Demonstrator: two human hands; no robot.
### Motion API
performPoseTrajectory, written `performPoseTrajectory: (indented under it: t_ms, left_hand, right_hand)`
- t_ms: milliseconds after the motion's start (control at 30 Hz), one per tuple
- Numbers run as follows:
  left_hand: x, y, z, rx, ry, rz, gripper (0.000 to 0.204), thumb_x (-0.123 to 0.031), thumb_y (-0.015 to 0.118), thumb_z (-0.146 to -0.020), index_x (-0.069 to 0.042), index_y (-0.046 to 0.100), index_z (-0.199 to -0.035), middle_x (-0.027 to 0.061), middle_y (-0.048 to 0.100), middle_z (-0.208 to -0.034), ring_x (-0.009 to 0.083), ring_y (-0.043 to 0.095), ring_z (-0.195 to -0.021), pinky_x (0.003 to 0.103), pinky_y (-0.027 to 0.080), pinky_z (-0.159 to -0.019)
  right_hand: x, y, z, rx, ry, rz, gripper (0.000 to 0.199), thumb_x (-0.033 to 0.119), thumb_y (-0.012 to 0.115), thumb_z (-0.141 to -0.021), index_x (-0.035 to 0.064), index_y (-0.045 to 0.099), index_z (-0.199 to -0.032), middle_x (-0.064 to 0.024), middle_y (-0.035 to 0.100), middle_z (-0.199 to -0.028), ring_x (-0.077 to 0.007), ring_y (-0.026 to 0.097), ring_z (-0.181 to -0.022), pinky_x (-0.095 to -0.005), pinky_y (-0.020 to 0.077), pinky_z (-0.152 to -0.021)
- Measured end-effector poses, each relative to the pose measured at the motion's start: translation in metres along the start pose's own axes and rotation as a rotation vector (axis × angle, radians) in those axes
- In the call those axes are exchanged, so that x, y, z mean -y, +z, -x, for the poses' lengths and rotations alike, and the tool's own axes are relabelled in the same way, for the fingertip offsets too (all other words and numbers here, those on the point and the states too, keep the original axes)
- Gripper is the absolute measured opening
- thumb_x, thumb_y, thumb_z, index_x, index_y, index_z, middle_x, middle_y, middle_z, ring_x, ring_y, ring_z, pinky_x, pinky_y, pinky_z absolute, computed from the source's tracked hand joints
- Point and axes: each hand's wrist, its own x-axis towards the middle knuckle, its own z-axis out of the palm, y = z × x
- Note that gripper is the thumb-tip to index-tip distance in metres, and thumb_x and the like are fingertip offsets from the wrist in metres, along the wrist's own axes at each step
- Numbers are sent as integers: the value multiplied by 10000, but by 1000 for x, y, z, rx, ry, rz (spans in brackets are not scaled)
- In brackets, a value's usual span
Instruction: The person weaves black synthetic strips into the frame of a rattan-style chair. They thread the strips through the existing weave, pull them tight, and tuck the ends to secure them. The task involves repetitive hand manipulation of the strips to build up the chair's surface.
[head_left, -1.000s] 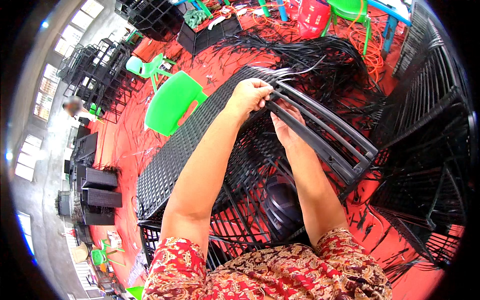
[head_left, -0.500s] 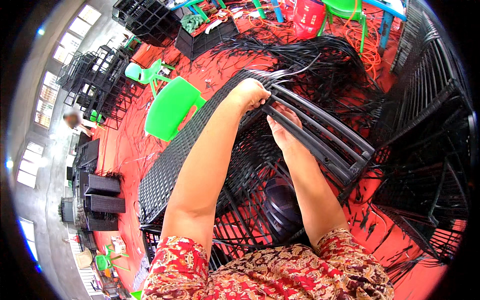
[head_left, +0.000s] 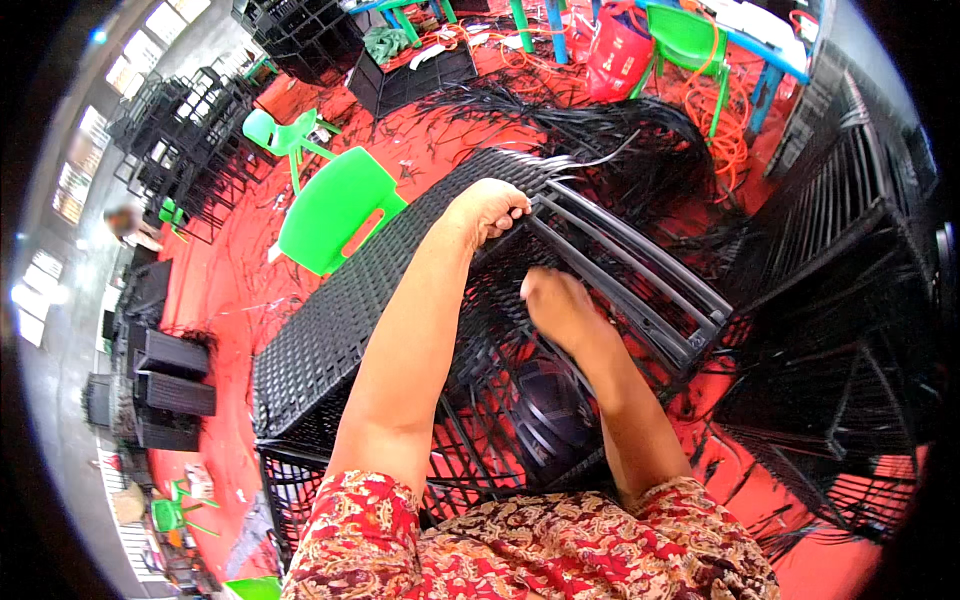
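In the head view, the black wicker frame [head_left: 340, 310] fills the middle, its woven top stretching toward 8 o'clock and its bare bars [head_left: 640, 265] toward 3 o'clock. The person's left hand [head_left: 490, 212] is at 12 o'clock, its fingers curled together and clamped on the frame's edge where weave meets bars; whether a strip is pinched there too cannot be told. The right hand [head_left: 558, 305], at 5 o'clock from the left, is below the bars and blurred; its fingers look bent inward, but whether they grip anything cannot be told. A bundle of loose black strips [head_left: 650, 140] lies between 1 and 2 o'clock on the red floor [head_left: 225, 350]. A green chair [head_left: 335, 210] stands at 10 o'clock, a red bag [head_left: 618, 55] at 1, and another dark wicker piece [head_left: 840, 210] at 3.
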Motion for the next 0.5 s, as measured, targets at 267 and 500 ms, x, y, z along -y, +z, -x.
performPoseTrajectory:
  t_ms: [267,500]
  left_hand:
    - [1,6,6,-34,30,-66,213,-181,557,-710,-140,475,-518,-39,377,-426,73,268,-325,245,155,-339]
    - [9,-1,15,4,81,31,151,-195,577,-701,-127,514,-582,-28,404,-451,65,298,-343,242,164,-328]
  right_hand:
    - [109,-165,-26,-20,-443,98,124,101,519,-798,-8,559,-840,-177,586,-753,-310,600,-719,-366,470,-656]
    - [58,-125,-93,438,-156,670,254,187,650,-675,64,565,-880,-133,606,-783,-294,598,-758,-396,458,-669]
